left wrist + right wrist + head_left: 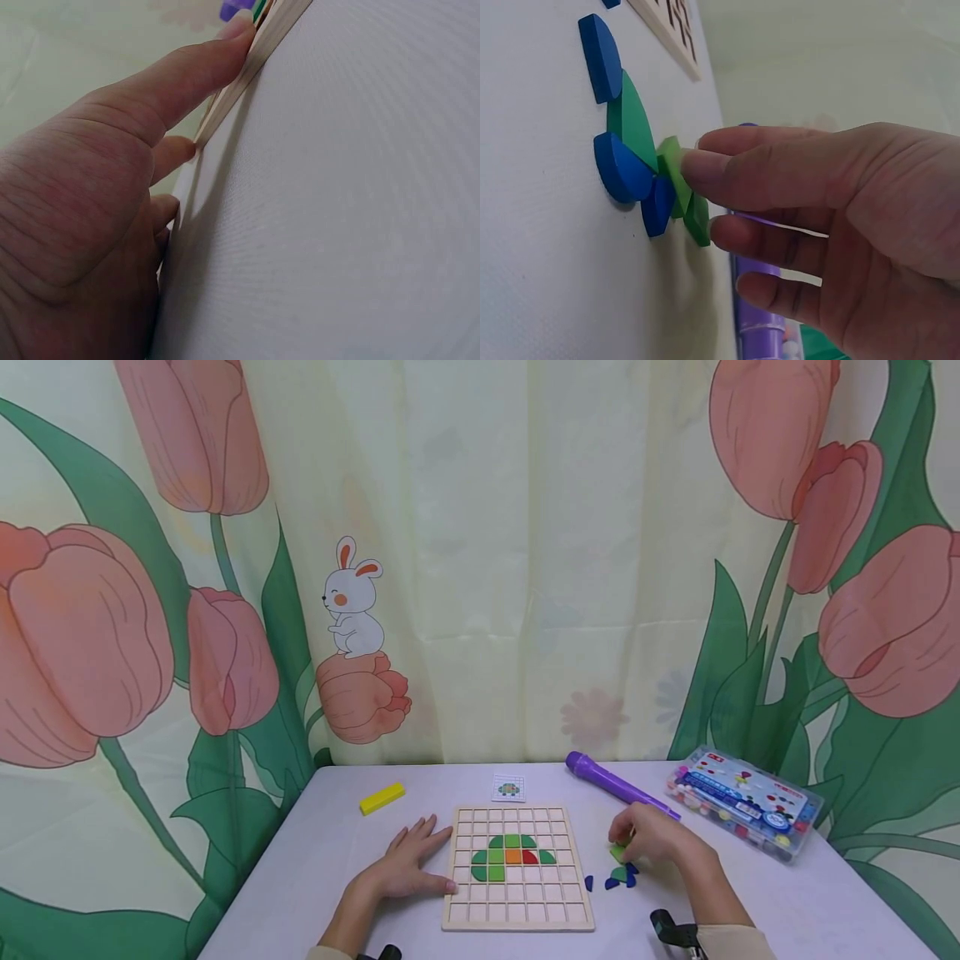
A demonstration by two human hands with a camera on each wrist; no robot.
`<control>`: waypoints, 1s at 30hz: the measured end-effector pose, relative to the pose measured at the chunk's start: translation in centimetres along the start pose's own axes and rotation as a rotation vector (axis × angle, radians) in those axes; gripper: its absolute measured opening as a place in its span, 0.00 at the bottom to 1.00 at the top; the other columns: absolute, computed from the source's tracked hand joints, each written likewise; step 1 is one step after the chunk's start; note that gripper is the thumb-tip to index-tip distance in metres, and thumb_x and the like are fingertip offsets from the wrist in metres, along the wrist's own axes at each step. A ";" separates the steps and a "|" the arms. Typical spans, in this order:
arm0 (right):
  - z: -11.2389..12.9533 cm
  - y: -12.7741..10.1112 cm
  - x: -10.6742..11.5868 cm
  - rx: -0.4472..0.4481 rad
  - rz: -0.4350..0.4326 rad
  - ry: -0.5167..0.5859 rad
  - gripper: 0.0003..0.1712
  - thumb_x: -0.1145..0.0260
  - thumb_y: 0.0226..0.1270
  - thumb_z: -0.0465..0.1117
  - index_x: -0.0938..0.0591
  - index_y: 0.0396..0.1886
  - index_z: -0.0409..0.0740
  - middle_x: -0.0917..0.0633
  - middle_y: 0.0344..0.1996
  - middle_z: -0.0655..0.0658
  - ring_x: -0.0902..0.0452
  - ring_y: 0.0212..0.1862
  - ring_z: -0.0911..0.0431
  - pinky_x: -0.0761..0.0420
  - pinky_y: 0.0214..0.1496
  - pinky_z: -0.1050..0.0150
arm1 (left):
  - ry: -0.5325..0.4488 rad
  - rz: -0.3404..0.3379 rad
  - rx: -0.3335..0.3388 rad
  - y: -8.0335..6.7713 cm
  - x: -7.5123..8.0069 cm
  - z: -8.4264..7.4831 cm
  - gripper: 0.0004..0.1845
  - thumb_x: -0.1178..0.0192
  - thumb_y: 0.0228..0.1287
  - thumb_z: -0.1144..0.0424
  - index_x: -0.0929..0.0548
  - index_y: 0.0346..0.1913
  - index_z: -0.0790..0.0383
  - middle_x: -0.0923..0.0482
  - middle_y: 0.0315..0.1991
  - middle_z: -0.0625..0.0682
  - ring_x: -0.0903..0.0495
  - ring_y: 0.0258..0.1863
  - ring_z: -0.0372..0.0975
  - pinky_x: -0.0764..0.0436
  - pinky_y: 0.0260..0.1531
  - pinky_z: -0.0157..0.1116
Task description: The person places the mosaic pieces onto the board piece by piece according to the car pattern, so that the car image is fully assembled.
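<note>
A wooden grid board [517, 906] lies on the white table and carries a turtle-like figure of green, orange and red tiles [512, 855]. My left hand [411, 862] rests flat on the table, fingers straight, its fingertips [238, 28] against the board's left edge [247, 75]. Right of the board lies a small heap of blue and green pieces [619, 878]. Over that heap my right hand [628, 846] pinches a light green piece [672, 169], tilted up off the table against the blue pieces [621, 169]. The thumb is hidden in the right wrist view.
A purple marker [618, 787] and a clear plastic box of coloured beads [742, 802] lie at the back right. A yellow block [382, 798] sits at the back left, and a small pattern card [508, 788] behind the board. A flowered curtain hangs behind the table.
</note>
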State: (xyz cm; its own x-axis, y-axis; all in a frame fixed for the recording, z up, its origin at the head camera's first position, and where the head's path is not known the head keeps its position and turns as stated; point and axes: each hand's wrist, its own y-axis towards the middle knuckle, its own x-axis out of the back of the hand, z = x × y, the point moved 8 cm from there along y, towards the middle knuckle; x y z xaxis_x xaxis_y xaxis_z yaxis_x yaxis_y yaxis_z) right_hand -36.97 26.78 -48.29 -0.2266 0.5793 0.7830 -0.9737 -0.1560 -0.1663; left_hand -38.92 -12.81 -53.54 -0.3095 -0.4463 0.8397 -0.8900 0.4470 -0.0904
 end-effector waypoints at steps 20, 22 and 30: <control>0.0 0.2 -0.8 -0.020 -0.009 -0.035 0.14 0.22 0.55 0.25 0.09 0.35 0.48 0.14 0.31 0.50 0.21 0.36 0.54 0.13 0.48 0.54 | 0.000 -0.006 0.004 0.4 0.0 0.4 0.55 0.29 0.49 0.27 0.33 0.80 0.45 0.49 0.84 0.60 0.56 0.85 0.57 0.60 0.81 0.64; 0.2 0.2 -0.9 -0.018 -0.007 -0.036 0.14 0.23 0.55 0.25 0.10 0.35 0.48 0.14 0.30 0.50 0.22 0.36 0.54 0.13 0.48 0.55 | 0.002 -0.006 0.011 0.5 0.0 0.5 0.55 0.30 0.49 0.26 0.33 0.80 0.44 0.49 0.84 0.59 0.57 0.85 0.56 0.61 0.81 0.64; 1.1 0.4 -1.6 0.039 -0.003 -0.078 0.13 0.22 0.55 0.26 0.11 0.33 0.47 0.16 0.30 0.50 0.24 0.36 0.54 0.15 0.45 0.58 | 0.000 -0.004 0.017 0.5 -0.2 0.6 0.55 0.30 0.49 0.26 0.33 0.80 0.44 0.49 0.85 0.59 0.57 0.85 0.55 0.61 0.81 0.63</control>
State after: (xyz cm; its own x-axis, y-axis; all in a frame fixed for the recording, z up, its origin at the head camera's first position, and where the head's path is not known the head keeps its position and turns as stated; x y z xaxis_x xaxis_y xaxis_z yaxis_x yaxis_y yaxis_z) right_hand -36.97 24.95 -48.97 -0.2198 0.5158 0.8280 -0.9722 -0.1863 -0.1420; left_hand -39.46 -12.95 -54.11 -0.3060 -0.4483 0.8398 -0.8969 0.4317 -0.0964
